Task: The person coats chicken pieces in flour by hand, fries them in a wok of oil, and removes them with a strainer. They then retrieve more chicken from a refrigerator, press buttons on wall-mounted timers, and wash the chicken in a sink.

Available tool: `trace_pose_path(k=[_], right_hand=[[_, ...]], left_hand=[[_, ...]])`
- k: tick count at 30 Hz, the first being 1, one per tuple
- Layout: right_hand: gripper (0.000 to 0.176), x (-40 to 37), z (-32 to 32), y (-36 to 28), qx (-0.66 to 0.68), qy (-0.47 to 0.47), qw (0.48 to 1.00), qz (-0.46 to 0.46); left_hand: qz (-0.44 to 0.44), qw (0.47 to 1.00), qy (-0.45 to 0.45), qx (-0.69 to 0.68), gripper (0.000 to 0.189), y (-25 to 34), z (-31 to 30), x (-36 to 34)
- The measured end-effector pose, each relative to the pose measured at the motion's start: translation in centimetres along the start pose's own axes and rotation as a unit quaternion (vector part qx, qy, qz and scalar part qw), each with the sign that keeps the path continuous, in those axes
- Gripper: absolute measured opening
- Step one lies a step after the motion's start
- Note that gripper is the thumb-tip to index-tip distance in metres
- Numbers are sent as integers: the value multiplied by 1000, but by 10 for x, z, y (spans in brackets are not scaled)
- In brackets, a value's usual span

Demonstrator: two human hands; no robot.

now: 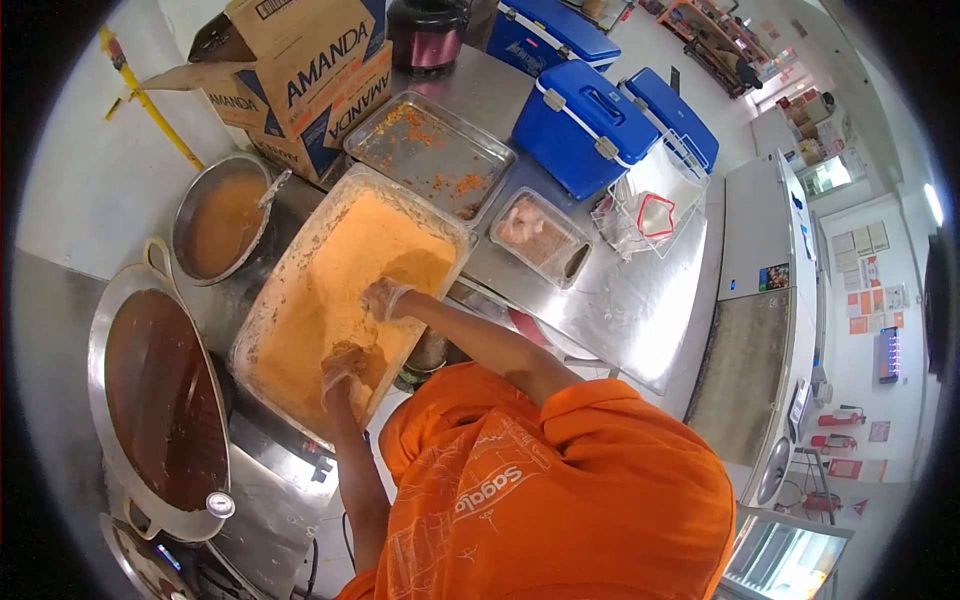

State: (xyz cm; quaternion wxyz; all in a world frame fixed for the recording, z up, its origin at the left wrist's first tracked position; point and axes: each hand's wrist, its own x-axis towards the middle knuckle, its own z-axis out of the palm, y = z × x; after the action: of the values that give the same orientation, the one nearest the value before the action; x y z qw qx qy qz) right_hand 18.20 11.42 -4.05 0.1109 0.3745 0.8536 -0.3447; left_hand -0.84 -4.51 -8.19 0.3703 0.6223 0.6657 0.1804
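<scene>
A large steel tub (458, 240) holds pale orange breading flour (345, 245), heaped unevenly with a darker hollow near my hands. My right hand (385, 299), in a clear plastic glove, is down in the flour with its fingers curled. Closer to the tub's near side, my left hand (342, 368), also gloved, is closed around something coated in flour. Flour hides the fingertips of both hands, so what they grip cannot be made out.
Left of the tub are a bowl of orange-brown liquid (222, 222) and a wide pan of dark oil (160, 400) with a dial thermometer (220, 504). Beyond lie a crumb-strewn tray (400, 165), a container of raw meat (535, 232), blue coolers (575, 130) and an Amanda box (300, 80).
</scene>
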Motion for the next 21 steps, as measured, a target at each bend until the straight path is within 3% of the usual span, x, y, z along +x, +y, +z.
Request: trace_pose_path(k=[1,2,4,5,7,8,10,11,12,13,14,15,16,18,19,20,21], right_hand=[[29,10,12,8,1,0,1000,0],[29,36,42,31,-45,40,998,-35],[28,43,49,36,-89,81,990,-69],[30,27,27,18,-84,37,995,-36],[32,4,7,2,-79,-7,997,-6],[33,-2,4,0,-40,16,999,-24],[35,-10,3,-8,0,41,998,-43],[30,-14,4,-15,-6,79,992,-102],[26,-17,2,-21,-13,116,980,-161],[26,-22,-2,-28,-12,116,980,-163],[26,-29,-8,-37,-11,101,984,-143],[26,-33,-12,-45,-11,85,989,-124],[26,-32,-17,-48,-10,84,988,-126],[33,-29,-25,-49,3,-23,996,-82],[33,-26,-21,-49,2,-27,996,-83],[31,-21,-11,-44,-29,25,990,-136],[28,-15,0,-39,-60,77,977,-188]], left_hand=[[-53,986,11,-158,31,6,-1,-4],[-53,986,10,-157,31,30,-13,-8],[-297,933,23,-203,30,80,-41,-15],[-298,933,23,-202,30,59,-31,-12],[-131,982,52,-125,32,-21,6,1],[-131,982,54,-124,32,-44,16,6],[190,963,125,-144,21,-72,27,11],[189,963,126,-143,21,-64,20,12],[122,990,29,69,23,-42,5,15],[46,958,-70,276,28,-15,-12,13],[45,957,-71,277,28,20,-29,4],[-70,988,-63,123,28,61,-46,-9],[-182,981,-52,-36,30,81,-55,-16],[-41,998,30,44,35,-18,-18,-23],[24,992,77,93,38,-65,0,-27],[21,993,77,91,38,-44,-12,-35],[23,982,65,176,42,4,-38,-49]])
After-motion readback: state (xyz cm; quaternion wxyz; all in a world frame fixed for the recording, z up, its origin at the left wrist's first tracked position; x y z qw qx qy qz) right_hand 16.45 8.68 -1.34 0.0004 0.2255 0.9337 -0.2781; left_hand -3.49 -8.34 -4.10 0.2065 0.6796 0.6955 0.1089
